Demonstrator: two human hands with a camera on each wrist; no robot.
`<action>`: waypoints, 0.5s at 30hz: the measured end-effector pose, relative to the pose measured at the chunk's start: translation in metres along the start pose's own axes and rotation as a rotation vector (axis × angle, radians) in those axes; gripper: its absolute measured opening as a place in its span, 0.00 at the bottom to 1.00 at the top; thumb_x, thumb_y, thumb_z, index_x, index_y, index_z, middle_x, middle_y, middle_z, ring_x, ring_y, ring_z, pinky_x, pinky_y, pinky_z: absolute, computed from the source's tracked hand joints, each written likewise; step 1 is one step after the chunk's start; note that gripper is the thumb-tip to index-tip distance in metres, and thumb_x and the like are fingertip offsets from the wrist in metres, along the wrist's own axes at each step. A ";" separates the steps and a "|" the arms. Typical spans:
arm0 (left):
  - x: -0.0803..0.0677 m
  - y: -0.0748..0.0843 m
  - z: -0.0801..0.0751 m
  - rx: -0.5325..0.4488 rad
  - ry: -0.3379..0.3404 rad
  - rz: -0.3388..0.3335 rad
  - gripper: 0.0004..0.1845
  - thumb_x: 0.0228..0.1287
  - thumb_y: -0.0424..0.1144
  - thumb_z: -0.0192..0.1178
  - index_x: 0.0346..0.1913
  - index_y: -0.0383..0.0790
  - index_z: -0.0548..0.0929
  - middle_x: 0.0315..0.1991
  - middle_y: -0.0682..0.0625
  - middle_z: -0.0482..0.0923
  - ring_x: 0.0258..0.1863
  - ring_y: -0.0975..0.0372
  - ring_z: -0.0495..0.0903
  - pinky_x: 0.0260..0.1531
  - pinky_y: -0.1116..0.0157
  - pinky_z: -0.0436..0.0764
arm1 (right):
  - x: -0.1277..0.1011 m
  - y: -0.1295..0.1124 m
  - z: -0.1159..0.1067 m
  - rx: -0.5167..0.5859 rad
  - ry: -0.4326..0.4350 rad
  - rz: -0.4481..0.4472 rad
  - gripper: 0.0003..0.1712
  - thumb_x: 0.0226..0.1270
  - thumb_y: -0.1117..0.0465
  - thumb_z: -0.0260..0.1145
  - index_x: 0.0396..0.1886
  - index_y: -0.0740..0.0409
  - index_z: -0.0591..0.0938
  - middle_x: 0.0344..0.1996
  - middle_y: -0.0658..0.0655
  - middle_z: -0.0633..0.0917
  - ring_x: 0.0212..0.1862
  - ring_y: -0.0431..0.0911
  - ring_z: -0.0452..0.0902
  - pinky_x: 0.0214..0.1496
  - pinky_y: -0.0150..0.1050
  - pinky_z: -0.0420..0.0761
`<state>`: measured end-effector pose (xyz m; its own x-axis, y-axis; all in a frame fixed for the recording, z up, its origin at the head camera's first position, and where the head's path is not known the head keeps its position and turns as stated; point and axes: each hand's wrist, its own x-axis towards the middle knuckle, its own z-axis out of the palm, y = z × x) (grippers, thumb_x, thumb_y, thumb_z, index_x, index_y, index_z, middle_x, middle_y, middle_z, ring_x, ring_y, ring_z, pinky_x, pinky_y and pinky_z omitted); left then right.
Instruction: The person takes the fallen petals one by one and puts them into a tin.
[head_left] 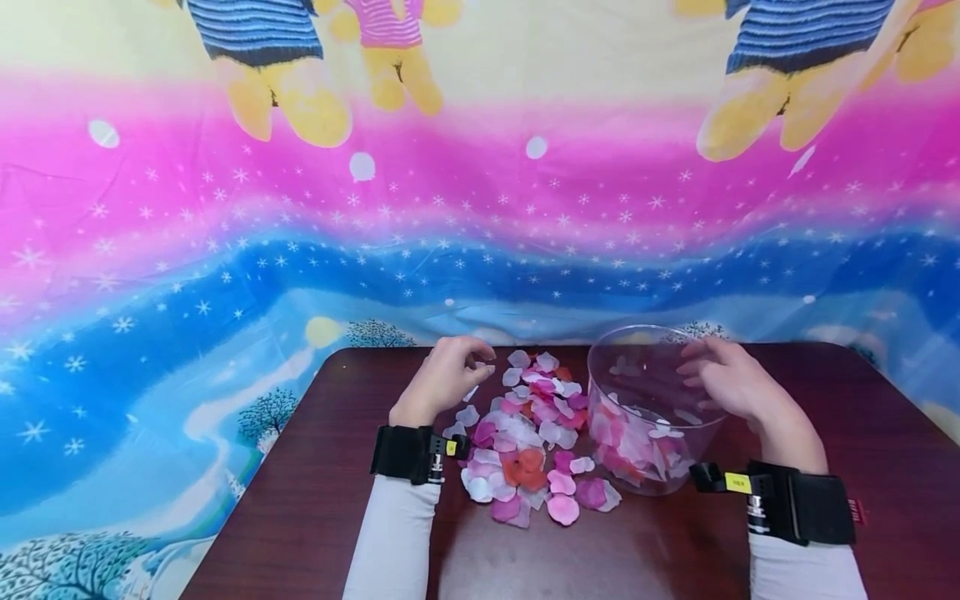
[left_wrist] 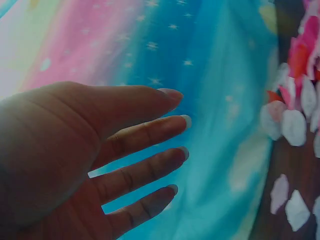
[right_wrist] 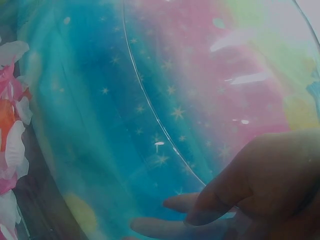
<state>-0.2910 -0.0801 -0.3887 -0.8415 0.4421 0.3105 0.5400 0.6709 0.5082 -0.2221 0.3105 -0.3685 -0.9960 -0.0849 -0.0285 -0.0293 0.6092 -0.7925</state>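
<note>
Clear, seemingly plastic tub (head_left: 634, 367)

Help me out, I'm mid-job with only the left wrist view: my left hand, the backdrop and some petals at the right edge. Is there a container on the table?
Observer: Yes. In the head view a clear round tub stands on the table, just right of the loose petals.

Operator: Anything in it?

Observer: Yes, pink and white petals lie in its lower part.

Operator: And where's the right hand?

Observer: The right hand is at the tub's right side, fingers by the rim; I can't tell whether they touch it.
</note>
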 end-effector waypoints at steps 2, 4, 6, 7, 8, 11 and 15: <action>0.002 -0.002 0.007 0.009 -0.011 0.008 0.10 0.68 0.34 0.68 0.50 0.41 0.88 0.46 0.48 0.88 0.41 0.59 0.84 0.45 0.60 0.82 | 0.000 0.000 0.000 -0.001 -0.001 0.000 0.25 0.77 0.68 0.41 0.68 0.78 0.62 0.61 0.81 0.74 0.61 0.73 0.74 0.45 0.52 0.86; 0.004 -0.002 0.012 0.017 -0.021 0.022 0.10 0.68 0.34 0.68 0.51 0.40 0.88 0.47 0.47 0.88 0.42 0.57 0.85 0.46 0.59 0.82 | 0.000 -0.001 0.000 -0.003 -0.002 0.003 0.25 0.77 0.68 0.40 0.68 0.77 0.62 0.61 0.81 0.74 0.62 0.73 0.74 0.45 0.52 0.86; 0.006 0.000 0.018 0.021 -0.037 0.046 0.11 0.68 0.34 0.68 0.51 0.39 0.88 0.47 0.46 0.87 0.42 0.56 0.85 0.46 0.59 0.83 | 0.000 -0.001 0.000 -0.006 -0.003 0.004 0.25 0.78 0.67 0.40 0.69 0.77 0.62 0.61 0.81 0.74 0.62 0.73 0.74 0.45 0.52 0.86; 0.008 0.001 0.022 0.019 -0.048 0.058 0.11 0.69 0.34 0.67 0.52 0.39 0.88 0.47 0.46 0.87 0.43 0.56 0.85 0.46 0.59 0.83 | 0.000 -0.001 0.000 -0.008 -0.002 0.005 0.25 0.78 0.67 0.40 0.69 0.78 0.62 0.61 0.81 0.74 0.62 0.73 0.74 0.45 0.52 0.86; 0.009 0.003 0.025 0.014 -0.059 0.067 0.11 0.69 0.34 0.66 0.53 0.39 0.88 0.48 0.45 0.87 0.44 0.55 0.85 0.46 0.59 0.82 | 0.000 -0.001 -0.001 -0.006 -0.002 0.006 0.25 0.77 0.68 0.40 0.69 0.77 0.62 0.61 0.81 0.74 0.62 0.73 0.74 0.45 0.52 0.86; 0.013 0.008 0.037 0.034 -0.094 0.086 0.12 0.70 0.34 0.66 0.55 0.40 0.87 0.51 0.45 0.86 0.46 0.55 0.84 0.47 0.60 0.82 | 0.000 -0.001 -0.001 -0.004 -0.002 0.009 0.25 0.77 0.68 0.40 0.69 0.77 0.62 0.61 0.81 0.74 0.62 0.73 0.74 0.45 0.52 0.86; 0.018 0.013 0.056 0.113 -0.116 0.093 0.15 0.70 0.35 0.67 0.57 0.41 0.86 0.54 0.48 0.85 0.52 0.55 0.83 0.52 0.61 0.82 | 0.000 -0.001 -0.001 0.003 -0.003 0.013 0.26 0.76 0.69 0.40 0.69 0.77 0.62 0.61 0.81 0.74 0.62 0.73 0.74 0.46 0.53 0.86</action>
<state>-0.2984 -0.0298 -0.4208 -0.7836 0.5668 0.2542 0.6196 0.6833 0.3863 -0.2222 0.3107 -0.3675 -0.9960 -0.0796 -0.0405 -0.0162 0.6080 -0.7938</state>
